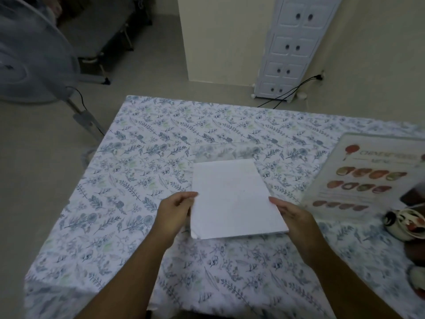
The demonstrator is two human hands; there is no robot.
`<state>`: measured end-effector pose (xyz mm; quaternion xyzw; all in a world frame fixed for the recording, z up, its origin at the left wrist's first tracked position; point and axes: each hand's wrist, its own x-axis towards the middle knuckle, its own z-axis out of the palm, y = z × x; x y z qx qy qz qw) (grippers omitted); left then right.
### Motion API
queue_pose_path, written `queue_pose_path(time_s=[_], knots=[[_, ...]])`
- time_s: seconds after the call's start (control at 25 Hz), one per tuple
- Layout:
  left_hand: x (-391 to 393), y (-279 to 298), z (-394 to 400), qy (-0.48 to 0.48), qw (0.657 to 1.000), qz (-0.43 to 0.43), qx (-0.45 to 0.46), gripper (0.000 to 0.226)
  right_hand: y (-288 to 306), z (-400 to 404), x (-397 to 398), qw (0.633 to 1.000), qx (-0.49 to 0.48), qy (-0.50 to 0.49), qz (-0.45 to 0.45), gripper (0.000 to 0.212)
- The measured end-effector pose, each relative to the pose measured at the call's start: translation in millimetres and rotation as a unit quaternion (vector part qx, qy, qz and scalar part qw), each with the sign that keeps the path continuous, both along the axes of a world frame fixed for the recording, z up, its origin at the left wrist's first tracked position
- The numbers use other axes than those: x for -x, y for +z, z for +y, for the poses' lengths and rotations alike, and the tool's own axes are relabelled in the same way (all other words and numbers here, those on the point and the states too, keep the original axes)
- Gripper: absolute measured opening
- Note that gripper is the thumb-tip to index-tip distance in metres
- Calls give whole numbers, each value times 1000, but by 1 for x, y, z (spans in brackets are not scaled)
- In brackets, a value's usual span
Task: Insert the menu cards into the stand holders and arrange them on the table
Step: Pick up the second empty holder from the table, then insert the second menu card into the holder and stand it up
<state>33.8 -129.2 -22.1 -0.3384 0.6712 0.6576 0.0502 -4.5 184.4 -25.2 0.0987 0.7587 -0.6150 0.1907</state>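
Observation:
A white menu card shows its blank back, held just above the table's floral cloth near the middle. My left hand grips its left edge and my right hand grips its right edge. Behind the card's far edge a clear stand holder is faintly visible, the cloth pattern showing through it. At the right, a printed menu card with food pictures lies flat inside a clear holder on the cloth.
A dark and white bundle of small items sits at the table's right edge. A standing fan is off the table's left corner. A white drawer cabinet and cables stand by the far wall.

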Motion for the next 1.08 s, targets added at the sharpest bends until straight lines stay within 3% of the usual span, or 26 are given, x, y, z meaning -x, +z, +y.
queue_pose_path(time_s=[0.12, 0.2, 0.4, 0.48, 0.6, 0.84, 1.08], knots=[[-1, 20, -1, -25, 996, 84, 6, 28, 18, 10, 3, 980, -71, 66, 172, 57], [3, 34, -2, -73, 984, 144, 69, 27, 34, 10, 12, 947, -152, 66, 274, 55], [33, 56, -3, -113, 916, 251, 294, 10, 70, -5, 41, 940, -143, -18, 310, 26], [40, 59, -6, -108, 925, 255, 262, 10, 75, -10, 50, 934, -144, -13, 326, 19], [43, 56, -11, -90, 960, 236, 123, 15, 80, -22, 55, 945, -104, -24, 311, 12], [42, 45, -32, -71, 965, 225, 117, 16, 76, -52, 63, 958, -77, -37, 272, 14], [37, 37, -38, -54, 968, 204, 135, 24, 60, -67, 57, 950, -137, -35, 278, 13]])
